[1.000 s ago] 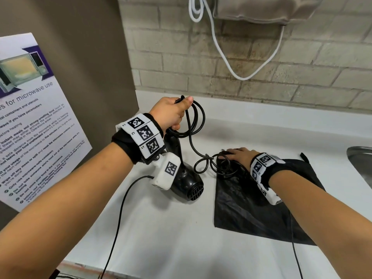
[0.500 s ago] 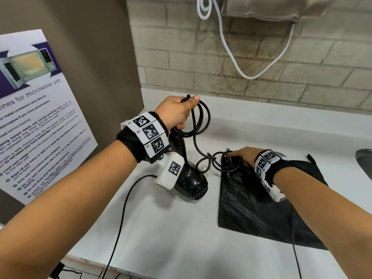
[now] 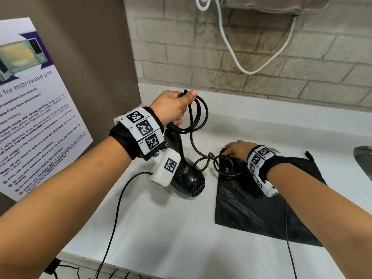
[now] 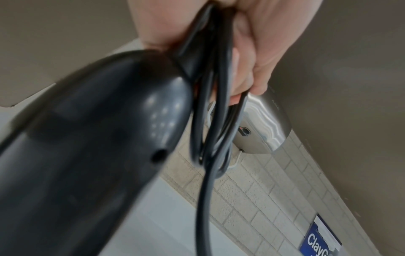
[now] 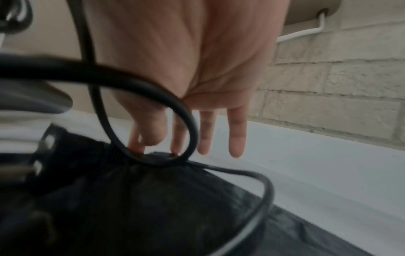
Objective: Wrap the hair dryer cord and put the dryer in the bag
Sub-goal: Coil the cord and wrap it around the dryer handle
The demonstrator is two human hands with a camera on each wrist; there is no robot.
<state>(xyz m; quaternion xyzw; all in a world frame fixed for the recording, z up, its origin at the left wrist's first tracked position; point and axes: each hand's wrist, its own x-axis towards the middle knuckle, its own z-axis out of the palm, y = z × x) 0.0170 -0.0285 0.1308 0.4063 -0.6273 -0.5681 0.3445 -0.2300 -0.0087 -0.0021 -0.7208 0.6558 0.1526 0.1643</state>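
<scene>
- Black glossy plastic hair dryer (image 3: pixel 188 178) stands on the white countertop (image 3: pixel 161 228) with its grilled end facing the viewer and its handle rising toward the left hand (image 3: pixel 173 109); it sits just left of the black bag.
- Left hand is closed around several loops of the dryer's black rubber cord (image 3: pixel 198 117), thumb pressed over the top of the bundle; the left wrist view shows the fingers (image 4: pixel 252 57) curled round the strands, with the dryer's handle (image 4: pixel 98 138) directly below them (whether the fingers also hold the handle cannot be told).
- From that bundle one strand drops and curls into small loops lying at the bag's near-left corner, where the plug's metal prongs (image 5: pixel 37 166) show in the right wrist view.
- Flat black fabric drawstring bag (image 3: pixel 271 208) lies on the countertop, right of the dryer.
- Right hand (image 3: pixel 236 151) rests at the bag's top-left edge, fingers straight and pointing down; its thumb and first fingertips (image 5: pixel 137 145) touch the gathered rim of the bag (image 5: pixel 153 199) beside a cord loop (image 5: pixel 153 97), the other fingers apart and free of it.
- Laminated microwave-use poster (image 3: pixel 34 117) leans on the brown panel left of the dryer.
- White cable (image 3: pixel 241 63) hangs against the brick wall behind the bag.
- Steel sink rim (image 3: pixel 364 162) shows right of the bag.
</scene>
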